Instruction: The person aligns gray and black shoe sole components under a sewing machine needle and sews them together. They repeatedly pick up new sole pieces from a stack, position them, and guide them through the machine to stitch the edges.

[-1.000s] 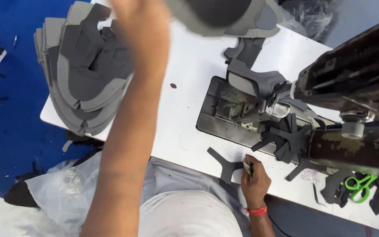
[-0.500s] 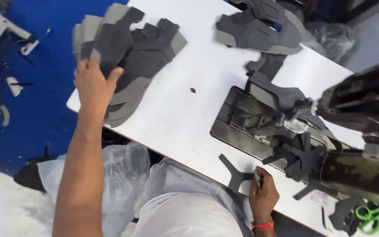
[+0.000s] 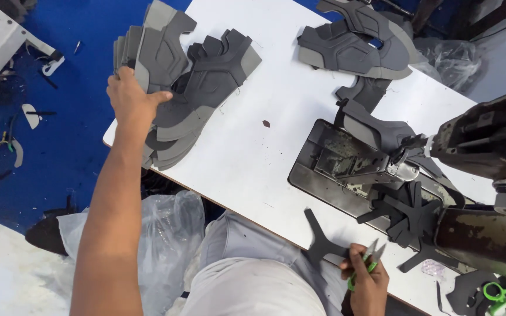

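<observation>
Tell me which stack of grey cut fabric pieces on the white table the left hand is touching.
The left hand grips the large stack of grey fabric pieces at the table's left corner; the smaller grey stack at the far edge lies untouched.

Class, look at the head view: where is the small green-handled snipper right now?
The green-handled snipper is at bottom right, gripped in the right hand at the white table edge, beside a dark forked cut piece.
</observation>
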